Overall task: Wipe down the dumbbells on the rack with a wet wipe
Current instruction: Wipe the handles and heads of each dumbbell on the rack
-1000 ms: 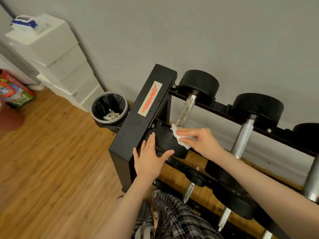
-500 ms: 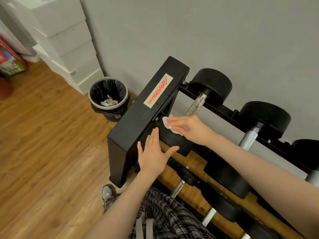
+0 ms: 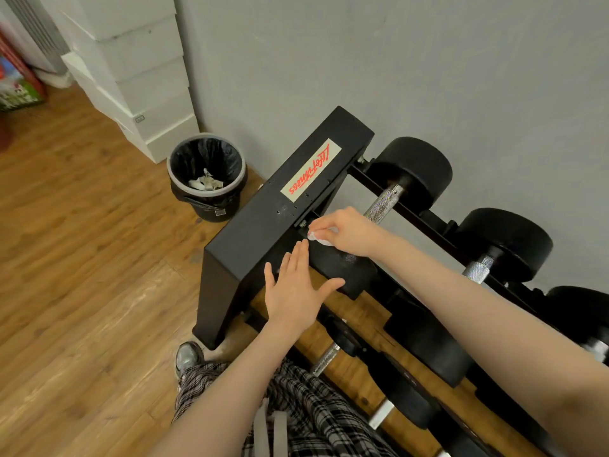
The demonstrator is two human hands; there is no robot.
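A black dumbbell rack (image 3: 263,232) with a red-lettered label stands against the grey wall. The leftmost dumbbell (image 3: 412,169) on the top tier has a knurled steel handle and black heads. My right hand (image 3: 346,230) pinches a crumpled white wet wipe (image 3: 318,239) against the near head (image 3: 342,268) of that dumbbell, close to the rack's end frame. My left hand (image 3: 296,291) lies flat with straight fingers on the same near head and the frame beside it. Another dumbbell (image 3: 504,242) sits to the right.
A black bin (image 3: 207,179) with a liner and used wipes stands on the wooden floor left of the rack. White stacked drawers (image 3: 141,67) fill the corner. Lower tiers hold more dumbbells (image 3: 425,351). My shoe (image 3: 188,356) is by the rack's foot.
My right hand has slid the wipe left along the near dumbbell head toward the rack's end frame and bunched it up. My left hand stays flat in place. The view has shifted closer.
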